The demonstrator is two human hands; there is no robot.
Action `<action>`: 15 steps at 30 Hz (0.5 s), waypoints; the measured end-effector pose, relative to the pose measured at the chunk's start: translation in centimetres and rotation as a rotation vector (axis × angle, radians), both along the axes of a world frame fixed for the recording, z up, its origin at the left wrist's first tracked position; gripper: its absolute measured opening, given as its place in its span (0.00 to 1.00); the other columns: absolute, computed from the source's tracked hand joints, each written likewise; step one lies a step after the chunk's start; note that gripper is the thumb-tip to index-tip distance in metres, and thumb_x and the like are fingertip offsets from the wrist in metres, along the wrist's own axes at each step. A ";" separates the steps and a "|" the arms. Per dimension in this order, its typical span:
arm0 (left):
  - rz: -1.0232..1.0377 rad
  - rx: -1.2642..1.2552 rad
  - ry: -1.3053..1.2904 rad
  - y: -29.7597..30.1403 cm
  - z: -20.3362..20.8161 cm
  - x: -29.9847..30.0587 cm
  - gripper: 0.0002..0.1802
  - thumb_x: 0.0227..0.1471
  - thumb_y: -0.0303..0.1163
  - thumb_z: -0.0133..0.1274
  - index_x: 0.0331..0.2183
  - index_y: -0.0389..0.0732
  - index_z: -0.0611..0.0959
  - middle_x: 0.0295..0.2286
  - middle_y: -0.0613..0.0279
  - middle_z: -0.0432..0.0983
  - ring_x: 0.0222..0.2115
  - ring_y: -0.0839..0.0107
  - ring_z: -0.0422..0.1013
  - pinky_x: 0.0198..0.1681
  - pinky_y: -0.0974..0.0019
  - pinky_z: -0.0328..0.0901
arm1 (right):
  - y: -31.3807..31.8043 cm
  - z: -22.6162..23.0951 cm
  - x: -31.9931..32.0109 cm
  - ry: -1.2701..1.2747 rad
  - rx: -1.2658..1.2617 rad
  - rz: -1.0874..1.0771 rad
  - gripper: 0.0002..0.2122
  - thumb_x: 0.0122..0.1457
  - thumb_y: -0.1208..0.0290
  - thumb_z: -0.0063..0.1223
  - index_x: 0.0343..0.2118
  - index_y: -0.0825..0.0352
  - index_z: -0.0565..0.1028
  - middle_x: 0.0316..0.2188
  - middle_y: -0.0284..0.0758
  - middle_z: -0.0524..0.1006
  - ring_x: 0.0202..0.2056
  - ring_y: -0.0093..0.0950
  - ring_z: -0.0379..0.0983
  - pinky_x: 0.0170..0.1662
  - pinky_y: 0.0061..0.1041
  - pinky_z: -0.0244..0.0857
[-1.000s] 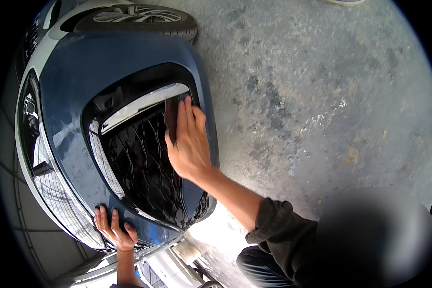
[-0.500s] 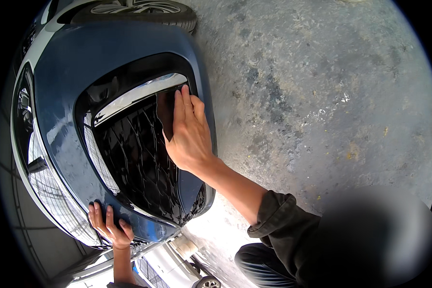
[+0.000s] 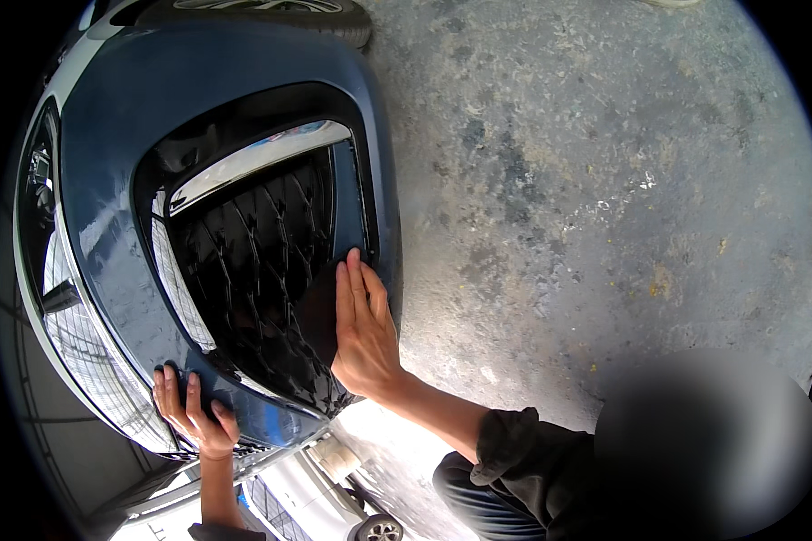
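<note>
The front of a dark blue car [image 3: 226, 68] fills the left half, with a black patterned grille [image 3: 253, 230] set in its bumper. My right hand [image 3: 367, 343] lies along the blue strip [image 3: 345, 194] at the grille's right side, its fingers straight and close together. Under its fingers and palm it holds a thin dark brown sheet [image 3: 316, 311], whose kind I cannot make out; its thumb is hidden. My left hand [image 3: 196, 419] rests with fingers spread on the blue bodywork at the lower left, holding nothing.
A bright trim strip [image 3: 253, 162] borders the grille. Above is a wheel with its tyre [image 3: 347, 27]. A white vehicle [image 3: 302, 496] stands at the bottom. Stained grey concrete floor [image 3: 532, 198] covers the right side. A large blurred dark shape [image 3: 708, 442] hides the lower right corner.
My right hand has slid down along the blue strip with the dark brown sheet, uncovering the strip's upper part. My left hand stays on the bodywork.
</note>
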State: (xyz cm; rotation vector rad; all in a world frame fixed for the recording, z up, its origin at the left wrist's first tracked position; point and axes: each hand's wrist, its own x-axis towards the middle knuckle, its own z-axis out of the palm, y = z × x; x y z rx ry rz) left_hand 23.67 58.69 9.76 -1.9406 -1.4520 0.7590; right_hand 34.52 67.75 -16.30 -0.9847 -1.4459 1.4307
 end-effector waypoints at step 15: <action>-0.004 0.013 -0.007 -0.1 -0.3 0.2 0.24 0.61 0.35 0.41 0.54 0.32 0.74 0.57 0.34 0.66 0.60 0.36 0.61 0.64 0.37 0.52 | 1.0 0.4 0.1 0.075 -0.099 -0.001 0.33 0.49 0.79 0.50 0.59 0.92 0.58 0.64 0.68 0.55 0.65 0.56 0.52 0.69 0.43 0.49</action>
